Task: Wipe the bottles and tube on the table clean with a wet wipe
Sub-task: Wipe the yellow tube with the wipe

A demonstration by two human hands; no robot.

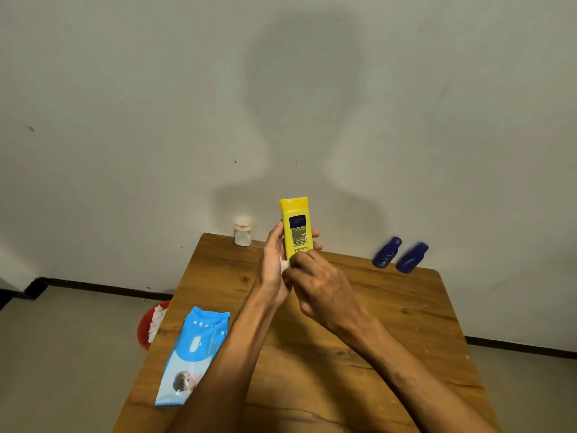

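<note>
Room: plain grey wall (125,120), bare floor (62,354). The wooden table (406,323) stands against the wall; its surface is flat and hard. A blue wet-wipe pack (193,354) lies at the near left edge. A red basin (144,329) with white wads in it sits on the floor beside it.

The yellow tube (296,226) is held upright above the table. The left grip (274,264) wraps its lower body. The tube is probably light, soft-walled and slick when wet: hold mid-body and squeeze gently.

One blue bottle (386,252) and a second blue bottle (411,257) lie side by side at the far right. A white jar (243,232) stands at the far edge.

The right grip (318,282) pinches the wet wipe (284,265) against the tube's lower end.
</note>
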